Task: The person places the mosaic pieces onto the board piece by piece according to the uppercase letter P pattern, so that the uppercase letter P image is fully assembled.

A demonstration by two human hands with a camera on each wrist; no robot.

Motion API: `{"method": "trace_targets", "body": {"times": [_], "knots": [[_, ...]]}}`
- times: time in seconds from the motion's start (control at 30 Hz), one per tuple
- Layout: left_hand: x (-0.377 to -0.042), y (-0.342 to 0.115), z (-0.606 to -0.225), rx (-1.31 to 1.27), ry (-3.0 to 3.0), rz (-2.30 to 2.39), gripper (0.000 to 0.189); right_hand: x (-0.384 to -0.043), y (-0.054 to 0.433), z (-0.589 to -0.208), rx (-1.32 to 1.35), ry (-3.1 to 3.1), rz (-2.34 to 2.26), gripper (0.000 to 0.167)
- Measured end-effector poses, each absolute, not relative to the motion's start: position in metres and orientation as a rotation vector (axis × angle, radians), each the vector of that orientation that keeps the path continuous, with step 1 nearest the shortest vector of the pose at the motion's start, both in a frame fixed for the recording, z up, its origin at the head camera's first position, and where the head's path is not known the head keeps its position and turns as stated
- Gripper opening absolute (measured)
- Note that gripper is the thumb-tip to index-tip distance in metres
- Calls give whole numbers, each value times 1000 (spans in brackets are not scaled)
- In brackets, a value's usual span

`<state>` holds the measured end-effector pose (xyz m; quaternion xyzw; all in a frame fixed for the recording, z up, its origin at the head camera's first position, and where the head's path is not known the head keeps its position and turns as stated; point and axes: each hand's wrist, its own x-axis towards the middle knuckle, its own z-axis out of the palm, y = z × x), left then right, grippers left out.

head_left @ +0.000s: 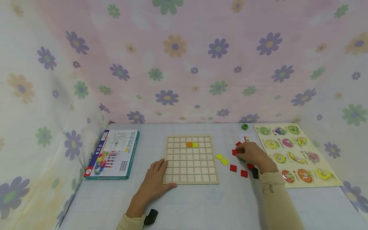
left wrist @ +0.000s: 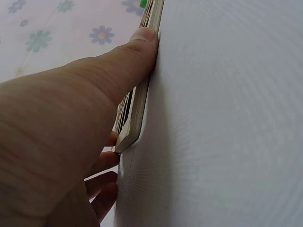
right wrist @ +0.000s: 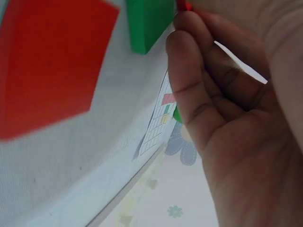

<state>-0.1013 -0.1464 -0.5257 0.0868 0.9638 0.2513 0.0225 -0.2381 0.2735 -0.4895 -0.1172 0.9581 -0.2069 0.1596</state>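
Note:
A wooden grid board (head_left: 192, 182) lies in the middle of the table, with an orange square tile (head_left: 189, 144) and a yellow-green piece (head_left: 195, 145) side by side in its upper cells. My left hand (head_left: 155, 179) rests at the board's near left corner, thumb along the front edge (left wrist: 137, 104) and fingers at the left side. Right of the board, my right hand (head_left: 253, 155) pinches a red square tile (head_left: 234, 152) at its fingertips; most of that tile is hidden in the right wrist view. Beneath this hand a green tile (right wrist: 151, 23) shows, close to another red tile (right wrist: 52, 61).
Loose red tiles (head_left: 233, 168) and yellow pieces (head_left: 224, 161) lie between board and right hand. Behind them are a small printed card (head_left: 248, 138) and a green round piece (head_left: 244, 126). A fruit puzzle board (head_left: 311, 182) lies far right, a boxed toy (head_left: 115, 159) at left.

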Motion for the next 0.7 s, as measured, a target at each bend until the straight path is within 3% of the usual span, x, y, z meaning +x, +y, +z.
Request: {"method": "trace_targets", "body": {"times": [0.7], "knots": [[-101, -146, -524, 267, 2984, 772, 102, -240, 274, -490, -408, 2748, -565, 36]]}}
